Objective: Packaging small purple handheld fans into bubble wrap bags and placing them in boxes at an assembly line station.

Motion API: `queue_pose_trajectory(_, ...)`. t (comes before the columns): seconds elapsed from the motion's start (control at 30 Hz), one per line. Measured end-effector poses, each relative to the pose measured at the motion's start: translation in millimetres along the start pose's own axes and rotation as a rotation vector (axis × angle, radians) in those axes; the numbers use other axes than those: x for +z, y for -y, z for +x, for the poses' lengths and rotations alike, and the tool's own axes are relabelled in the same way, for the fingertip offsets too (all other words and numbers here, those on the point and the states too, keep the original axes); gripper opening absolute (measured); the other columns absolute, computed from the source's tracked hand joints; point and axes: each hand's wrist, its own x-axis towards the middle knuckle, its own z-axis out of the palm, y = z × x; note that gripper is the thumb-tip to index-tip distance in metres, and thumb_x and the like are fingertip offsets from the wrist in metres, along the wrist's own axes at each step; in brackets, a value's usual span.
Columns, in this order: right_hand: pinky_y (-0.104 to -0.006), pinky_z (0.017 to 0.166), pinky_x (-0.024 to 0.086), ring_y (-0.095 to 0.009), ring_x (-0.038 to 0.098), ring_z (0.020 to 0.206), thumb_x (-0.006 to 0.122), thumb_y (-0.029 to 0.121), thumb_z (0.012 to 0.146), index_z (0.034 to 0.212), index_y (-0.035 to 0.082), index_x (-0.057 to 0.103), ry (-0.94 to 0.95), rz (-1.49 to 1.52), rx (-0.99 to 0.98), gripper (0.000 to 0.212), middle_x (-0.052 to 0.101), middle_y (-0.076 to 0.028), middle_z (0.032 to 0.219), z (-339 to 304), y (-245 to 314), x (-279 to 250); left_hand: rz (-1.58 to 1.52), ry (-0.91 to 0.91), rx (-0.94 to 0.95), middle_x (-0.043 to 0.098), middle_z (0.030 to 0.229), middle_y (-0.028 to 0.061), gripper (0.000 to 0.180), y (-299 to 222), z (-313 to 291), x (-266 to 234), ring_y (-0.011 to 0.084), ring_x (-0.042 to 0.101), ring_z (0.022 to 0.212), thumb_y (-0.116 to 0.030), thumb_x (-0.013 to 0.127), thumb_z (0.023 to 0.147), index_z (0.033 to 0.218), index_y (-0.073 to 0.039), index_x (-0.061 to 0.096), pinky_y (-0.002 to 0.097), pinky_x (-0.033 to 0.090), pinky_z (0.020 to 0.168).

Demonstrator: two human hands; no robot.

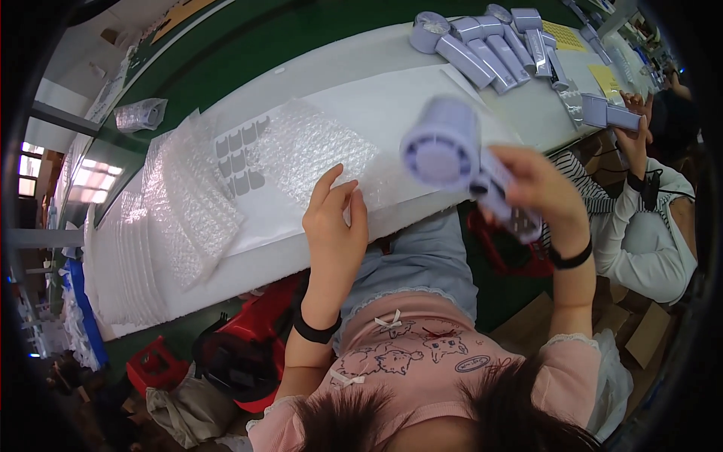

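Note:
My right hand [538, 188] is closed around the handle of a lavender handheld fan [444, 143], lifted above the table's near edge. The fan's round grille faces me and its head is slightly blurred. My left hand [335, 215] is open, its fingers bent and apart, over the near edge of the table. Just beyond it lies a sheet of clear bubble wrap [316, 143]; whether the fingertips touch it I cannot tell. Beside that sheet, a white sheet bears rows of grey stickers [242, 143].
More bubble wrap [184, 203] is layered at the left. A wrapped fan [141, 114] lies on the green surface beyond. Several lavender fans [489, 56] cluster at the far right. A co-worker's hand [636, 124] holds another fan [611, 113]. Red stools [252, 339] stand below.

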Motion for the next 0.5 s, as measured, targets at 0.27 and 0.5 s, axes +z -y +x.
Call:
queue_pose_trajectory(0.27,-0.0247,0.080,0.042,-0.013,0.054,0.087,0.077,0.014,0.061,0.120,-0.003,0.047,0.089,-0.329,0.052,0.069,0.059,-0.008,0.098,5.6,-43.8,42.0,-0.122,0.028,-0.044,0.059,0.106,0.0206,0.010,2.3,1.6,0.4,0.0245,0.063,0.076,-0.001,0.058,0.079,0.085,0.007,0.060,0.0291,0.049,0.065)
queue_pose_trajectory(0.5,-0.0257,0.079,0.043,-0.013,0.054,0.086,0.075,0.017,0.064,0.119,-0.003,0.048,0.109,-0.439,0.067,0.065,0.060,-0.010,0.097,12.6,-45.2,35.3,-0.102,0.036,-0.061,0.060,0.107,0.0158,0.011,6.8,-0.4,-8.0,0.0248,0.062,0.086,-0.005,0.056,0.083,0.083,0.005,0.060,0.0326,0.047,0.075)
